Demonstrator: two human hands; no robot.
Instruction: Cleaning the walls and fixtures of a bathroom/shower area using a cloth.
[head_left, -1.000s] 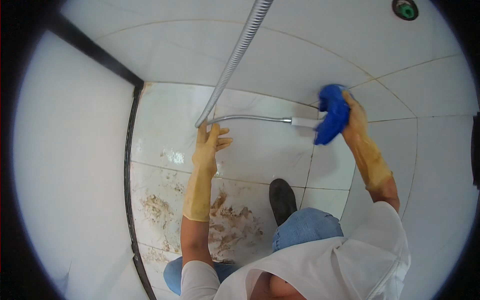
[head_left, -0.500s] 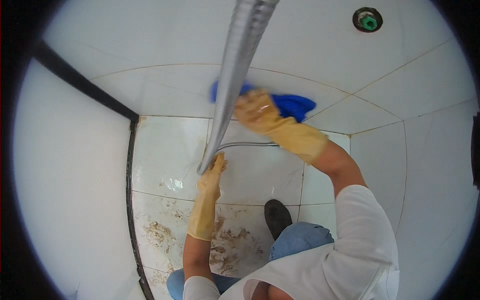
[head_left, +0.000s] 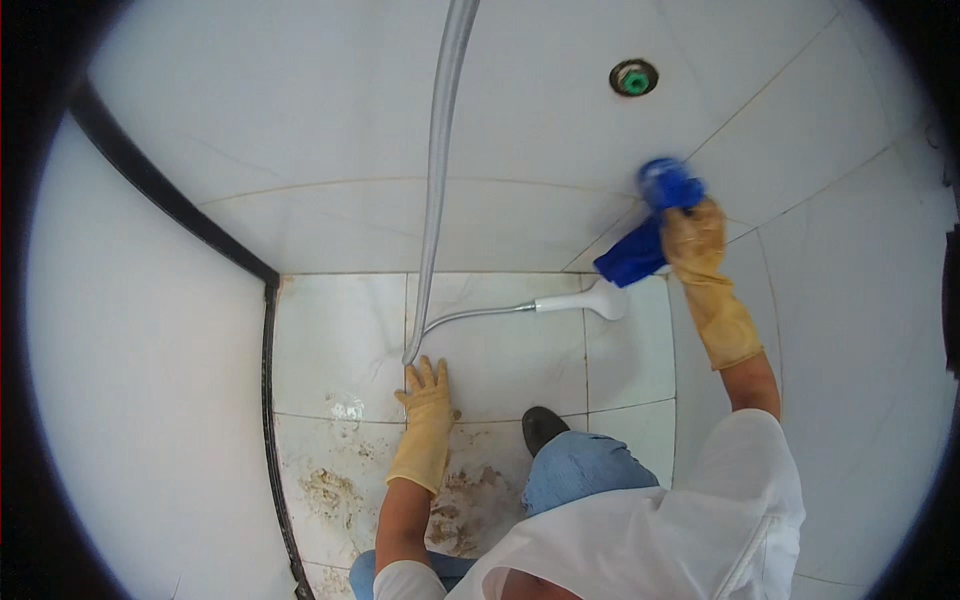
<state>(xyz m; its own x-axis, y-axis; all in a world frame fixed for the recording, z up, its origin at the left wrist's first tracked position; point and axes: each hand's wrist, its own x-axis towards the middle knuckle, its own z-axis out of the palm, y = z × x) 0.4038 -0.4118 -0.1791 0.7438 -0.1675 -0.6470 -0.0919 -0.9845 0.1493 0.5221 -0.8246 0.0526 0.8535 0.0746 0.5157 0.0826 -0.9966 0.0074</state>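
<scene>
A person crouches in a white-tiled shower corner, seen from above through a wide, curved lens. Both hands wear yellow rubber gloves.

The right hand [head_left: 694, 238] is raised against the white wall tiles [head_left: 520, 130], fingers curled closed around a bright blue cloth [head_left: 648, 228]. The cloth bunches above the knuckles and hangs in a fold to the left of the palm, pressed to the wall near the corner seam. (The glove hides the fingertips, so how tightly they clamp is hard to judge, but the cloth is clearly gripped.)

The left hand [head_left: 428, 388] lies flat on the floor tiles [head_left: 340, 340], palm down, fingers spread wide and holding nothing. It rests just beside the lower end of a metal shower hose [head_left: 437, 180], which drops from the top of the view to the floor.

From that end the hose curves right to a white shower head [head_left: 585, 300] lying on the floor, close below the hanging blue cloth.

Brown grime [head_left: 455, 500] stains the floor tiles around the left forearm. A dark shoe toe [head_left: 542, 428] and a blue denim knee [head_left: 578, 470] sit right of that arm. A black frame strip [head_left: 268, 400] edges the floor on the left, and a round wall fitting with a green centre [head_left: 634, 77] sits high on the wall, well above the right hand.
</scene>
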